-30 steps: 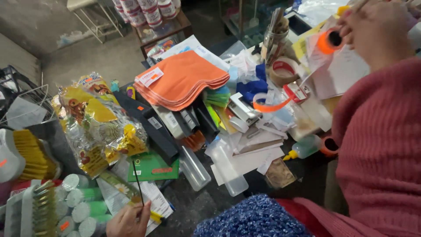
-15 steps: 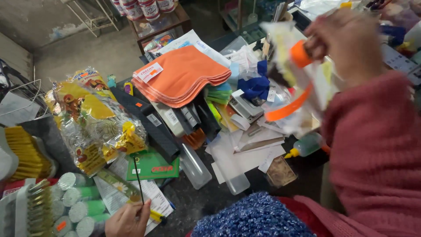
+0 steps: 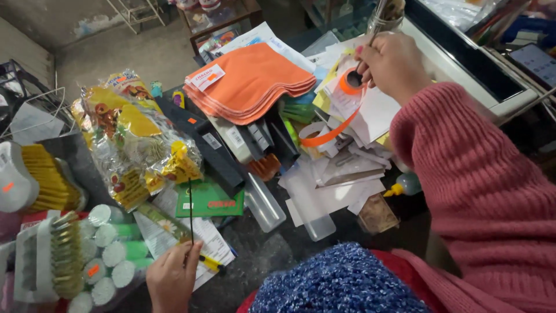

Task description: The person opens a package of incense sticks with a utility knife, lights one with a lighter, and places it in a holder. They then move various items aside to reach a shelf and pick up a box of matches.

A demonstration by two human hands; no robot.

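A cluttered counter [image 3: 260, 255]. The right hand [image 3: 394, 64] has dropped back beside the orange cloths [image 3: 249, 81], fingers gripping an orange tape roll [image 3: 350, 81]; the left hand [image 3: 174, 278] pinches a thin black stick [image 3: 190, 208].

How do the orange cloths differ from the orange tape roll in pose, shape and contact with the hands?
The orange cloths lie stacked flat on the counter clutter; the orange tape roll is held up in the right hand.
The cloths are broad, soft sheets; the roll is a small ring with a loose strip trailing down.
No hand touches the cloths; the left hand holds a thin black stick.
Both are orange.
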